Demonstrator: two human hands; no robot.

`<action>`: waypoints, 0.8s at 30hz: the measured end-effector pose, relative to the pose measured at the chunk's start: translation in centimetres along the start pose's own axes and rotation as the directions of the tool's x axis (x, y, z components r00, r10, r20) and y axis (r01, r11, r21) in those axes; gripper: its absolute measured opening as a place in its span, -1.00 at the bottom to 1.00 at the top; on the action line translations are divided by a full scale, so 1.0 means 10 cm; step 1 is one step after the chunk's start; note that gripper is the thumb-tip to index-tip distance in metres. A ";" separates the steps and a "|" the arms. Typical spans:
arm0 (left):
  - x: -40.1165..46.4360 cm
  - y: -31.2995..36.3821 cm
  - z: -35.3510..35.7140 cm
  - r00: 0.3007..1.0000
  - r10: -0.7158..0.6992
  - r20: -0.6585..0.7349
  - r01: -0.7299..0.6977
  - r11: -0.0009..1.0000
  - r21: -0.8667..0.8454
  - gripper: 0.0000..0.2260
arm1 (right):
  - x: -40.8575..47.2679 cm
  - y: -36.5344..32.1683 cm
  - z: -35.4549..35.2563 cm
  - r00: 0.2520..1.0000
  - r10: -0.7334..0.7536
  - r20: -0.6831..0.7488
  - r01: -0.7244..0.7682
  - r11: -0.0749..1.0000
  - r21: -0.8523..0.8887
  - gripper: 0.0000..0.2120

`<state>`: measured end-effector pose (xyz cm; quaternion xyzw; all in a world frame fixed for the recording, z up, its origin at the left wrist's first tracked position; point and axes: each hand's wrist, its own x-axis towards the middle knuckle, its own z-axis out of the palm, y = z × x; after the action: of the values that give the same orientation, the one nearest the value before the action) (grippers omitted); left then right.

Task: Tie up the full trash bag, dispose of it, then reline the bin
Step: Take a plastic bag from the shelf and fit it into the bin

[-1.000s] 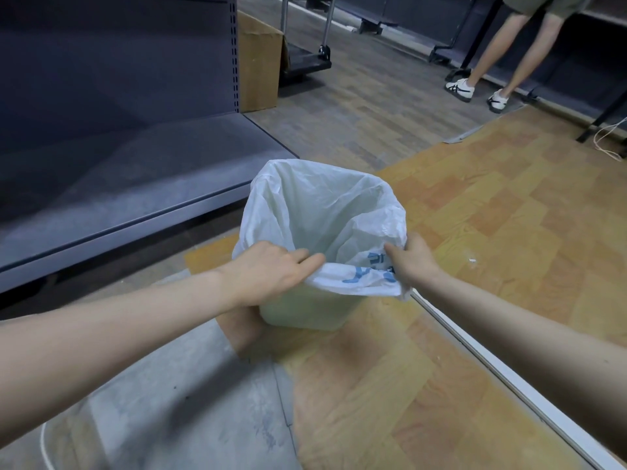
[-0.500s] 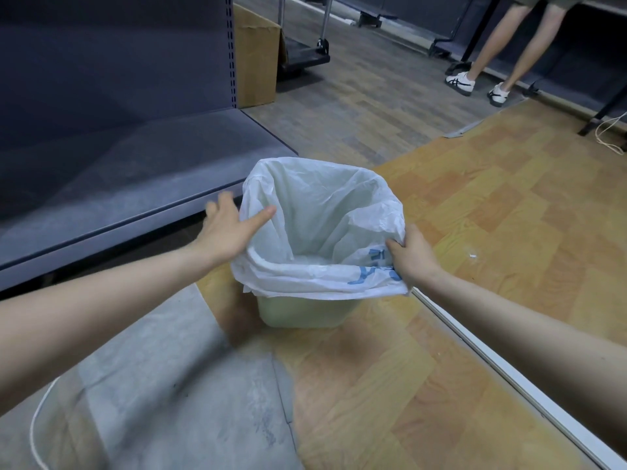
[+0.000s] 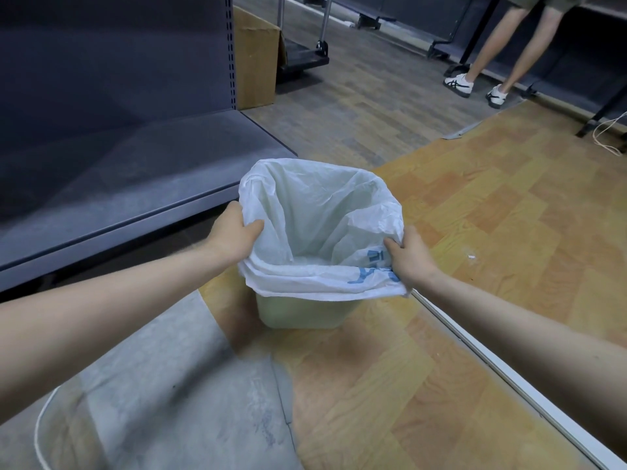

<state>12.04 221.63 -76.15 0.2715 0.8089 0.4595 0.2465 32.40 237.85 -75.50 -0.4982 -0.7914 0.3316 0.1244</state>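
Note:
A small pale green bin (image 3: pixel 298 312) stands on the floor in the middle of the view. A white trash bag (image 3: pixel 315 212) with blue print lines it, its mouth open and its edge folded down over the rim. My left hand (image 3: pixel 234 234) grips the bag's edge at the bin's left rim, thumb inside the opening. My right hand (image 3: pixel 409 257) pinches the bag's folded edge at the right rim, beside the blue print. The bag's inside looks empty.
A dark metal shelf unit (image 3: pixel 118 171) runs along the left, close to the bin. A cardboard box (image 3: pixel 256 59) and a cart (image 3: pixel 302 59) stand behind it. Another person's legs (image 3: pixel 492 52) stand at the far right. A white strip (image 3: pixel 502 361) crosses the wood-pattern floor.
My left hand has moved from the bin's near rim around to the left rim and taken hold of the bag's edge there. My right hand has kept its hold at the right rim.

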 end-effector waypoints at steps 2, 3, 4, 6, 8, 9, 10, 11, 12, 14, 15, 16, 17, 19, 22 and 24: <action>0.00 0.00 0.02 0.999 0.022 -0.038 -0.018 0.994 0.106 -0.91 | -0.01 0.00 -0.01 1.000 -0.005 0.015 0.005 0.999 -0.036 -0.75; 0.00 -0.01 0.02 0.999 0.024 -0.043 -0.018 0.991 0.132 -0.90 | -0.01 -0.01 -0.01 1.000 -0.006 0.022 0.007 0.999 -0.051 -0.75; 0.01 -0.02 0.03 0.998 0.032 -0.055 -0.024 0.989 0.143 -0.87 | -0.01 -0.01 -0.02 1.000 -0.008 0.029 0.010 0.998 -0.063 -0.75; 0.00 -0.02 0.02 0.996 0.032 -0.080 -0.019 0.987 0.158 -0.82 | 0.00 -0.03 -0.03 0.999 -0.009 0.039 0.012 0.997 -0.080 -0.75; -0.02 0.01 0.01 0.996 0.011 -0.094 0.011 0.971 0.238 -0.88 | -0.01 -0.05 -0.05 0.999 -0.010 0.040 0.013 0.996 -0.084 -0.73; -0.04 0.04 0.01 0.996 -0.018 -0.086 0.044 0.949 0.313 -0.79 | 0.00 -0.05 -0.05 0.999 -0.013 0.038 0.016 0.997 -0.080 -0.73; -0.05 0.05 0.02 0.996 -0.034 -0.088 0.066 0.916 0.396 -0.61 | -0.01 -0.05 -0.05 0.999 -0.017 0.036 0.020 0.997 -0.074 -0.73; -0.08 0.08 0.03 0.994 0.005 -0.114 0.048 0.887 0.459 -0.43 | -0.01 -0.05 -0.05 0.999 -0.021 0.034 0.023 0.998 -0.066 -0.73; -0.12 0.10 0.05 0.983 0.111 -0.146 -0.022 0.863 0.505 -0.31 | -0.01 -0.05 -0.04 0.999 -0.026 0.032 0.027 0.998 -0.056 -0.73; -0.25 0.18 0.09 0.908 0.413 -0.065 -0.312 0.774 0.551 -0.27 | -0.01 -0.03 -0.03 0.999 -0.033 0.021 0.034 0.999 -0.040 -0.74; -0.34 0.22 0.12 0.850 0.522 0.066 -0.469 0.693 0.548 -0.27 | -0.01 -0.03 -0.03 0.999 -0.034 0.014 0.034 0.999 -0.039 -0.74; -0.41 0.25 0.15 0.789 0.568 0.235 -0.590 0.592 0.549 -0.26 | -0.01 -0.02 -0.02 0.999 -0.035 0.007 0.035 0.998 -0.043 -0.74; -0.47 0.27 0.22 0.728 0.553 0.405 -0.671 0.457 0.583 -0.25 | -0.01 -0.01 -0.02 0.999 -0.035 0.002 0.035 0.998 -0.054 -0.74; -0.56 0.27 0.38 0.660 0.441 0.609 -0.725 0.159 0.670 -0.36 | 0.00 0.00 -0.02 0.999 -0.036 -0.005 0.036 0.995 -0.092 -0.76; -0.56 0.23 0.50 0.691 0.408 0.596 -0.678 0.082 0.730 -0.83 | 0.01 0.01 -0.03 0.999 -0.050 -0.002 0.048 0.969 -0.242 -0.76; -0.52 0.24 0.46 0.696 0.411 0.589 -0.671 0.079 0.737 -0.75 | 0.00 0.04 -0.06 0.995 -0.100 -0.015 0.087 0.922 -0.376 -0.61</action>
<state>19.32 222.04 -75.43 0.6911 0.7179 -0.0645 -0.0536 32.96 238.24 -75.29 -0.4802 -0.8607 0.1595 0.0558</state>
